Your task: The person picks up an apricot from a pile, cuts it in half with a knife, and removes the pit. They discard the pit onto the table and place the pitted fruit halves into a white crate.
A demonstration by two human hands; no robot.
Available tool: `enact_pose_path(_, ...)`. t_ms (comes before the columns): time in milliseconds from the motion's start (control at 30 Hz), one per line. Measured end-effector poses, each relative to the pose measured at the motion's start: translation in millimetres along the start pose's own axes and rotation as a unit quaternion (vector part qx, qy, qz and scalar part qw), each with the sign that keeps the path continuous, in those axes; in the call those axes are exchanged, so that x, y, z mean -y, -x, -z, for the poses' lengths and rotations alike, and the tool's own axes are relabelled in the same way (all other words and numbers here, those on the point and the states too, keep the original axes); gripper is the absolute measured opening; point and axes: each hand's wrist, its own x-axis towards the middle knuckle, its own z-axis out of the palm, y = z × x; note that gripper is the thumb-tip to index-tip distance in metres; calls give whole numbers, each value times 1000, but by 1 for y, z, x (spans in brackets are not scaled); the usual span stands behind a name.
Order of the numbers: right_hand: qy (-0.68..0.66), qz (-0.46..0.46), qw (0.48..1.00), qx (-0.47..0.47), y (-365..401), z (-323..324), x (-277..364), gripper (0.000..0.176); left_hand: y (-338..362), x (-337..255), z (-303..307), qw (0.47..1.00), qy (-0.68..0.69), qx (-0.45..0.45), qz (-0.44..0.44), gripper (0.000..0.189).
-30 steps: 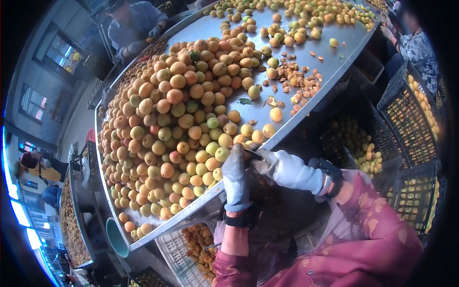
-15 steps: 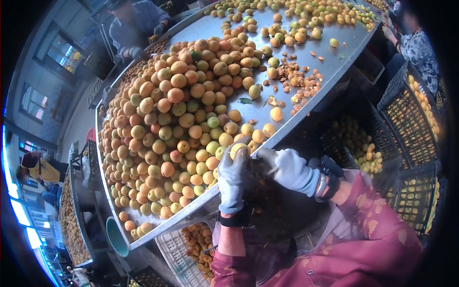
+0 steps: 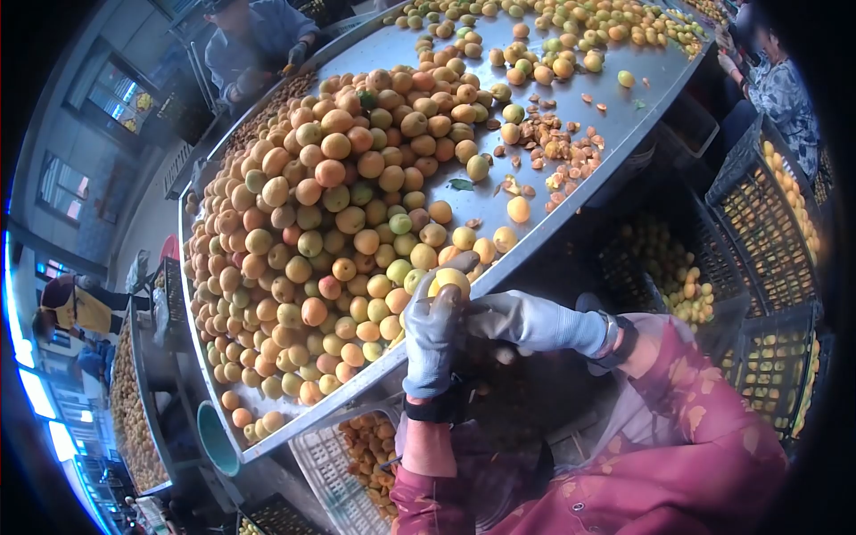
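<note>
In the head view my left hand (image 3: 432, 337), in a grey-white glove, is closed around a yellow apricot (image 3: 452, 282) just over the near edge of the metal table. My right hand (image 3: 528, 322), gloved too, meets it from the right, fingers curled in against the left hand below the fruit. Whatever those right fingers may hold is hidden. Beyond both hands a big heap of apricots (image 3: 312, 205) covers the table top (image 3: 486, 192). Split apricot pieces and pits (image 3: 563, 147) lie to the right of the heap.
Below the table edge stands a white crate (image 3: 332, 473) with opened apricots (image 3: 370, 455). Black crates (image 3: 758, 366) of fruit are stacked at right. A green basin (image 3: 217, 437) sits by the left corner. Co-workers (image 3: 254, 45) work across the table and at the far right (image 3: 780, 94).
My right hand has moved slightly down and left, and its fingers now press against my left hand. The left hand still holds the apricot, shifted a little lower.
</note>
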Motion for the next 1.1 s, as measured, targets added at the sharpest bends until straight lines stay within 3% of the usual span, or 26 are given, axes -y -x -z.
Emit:
enact_pose_path(33,0,0,1000,0,-1,2,-2,40,0,-2,-1,1000,0,0,0,48)
enact_pose_path(67,152,85,983,-63,0,7,-3,37,0,-6,-3,1000,7,-21,-1,48)
enact_pose_path(100,299,166,932,-123,1,14,-4,33,0,-9,-5,999,15,-41,-1,49)
enact_pose_path(133,334,148,922,-126,1,24,-1,27,0,-9,-3,999,15,-42,-1,49)
enact_pose_path(200,266,105,953,-101,7,41,6,32,0,-11,3,995,-26,-83,36,48)
enact_pose_path(233,244,64,963,-98,7,48,10,36,-1,-17,0,993,9,-113,23,39)
enact_pose_path(267,136,-16,988,-64,13,54,27,39,-3,-19,-2,993,8,-112,24,39)
enact_pose_path(333,-5,-51,994,-96,14,63,29,41,-3,-20,-5,988,-69,-140,21,32)
enact_pose_path(367,-51,4,988,-144,14,59,33,42,-3,-6,0,986,-117,-117,-16,31)
enact_pose_path(400,-51,3,988,-146,10,57,25,42,-2,-10,-7,981,-147,-126,-9,37)
enact_pose_path(467,-64,55,984,-154,-5,53,11,39,-2,5,-15,944,-279,-81,-156,44)
enact_pose_path(533,197,62,959,-196,-7,42,11,52,3,10,-25,892,-416,-43,-171,52)
enact_pose_path(600,191,11,967,-169,-7,36,12,54,5,24,-24,917,-360,7,-171,53)
enact_pose_path(633,33,31,993,-108,-8,38,12,50,5,21,-26,917,-360,8,-171,53)
enact_pose_path(733,-76,30,989,-122,-5,42,12,43,4,3,-23,931,-299,1,-208,48)
enact_pose_path(800,-132,36,982,-132,-4,42,15,33,7,-10,-28,999,-38,-16,-24,40)
enact_pose_path(867,-234,5,965,-119,-2,47,19,26,6,-12,-26,1000,5,-5,20,36)
enact_pose_path(967,-245,1,955,-167,-4,49,11,25,4,1,-31,942,323,33,86,44)
enact_pose_path(1000,-272,22,946,-178,-6,49,6,25,4,2,-29,942,323,32,86,44)
enact_pose_path(1100,-246,59,940,-231,-4,48,8,25,1,0,-28,861,489,93,104,58)
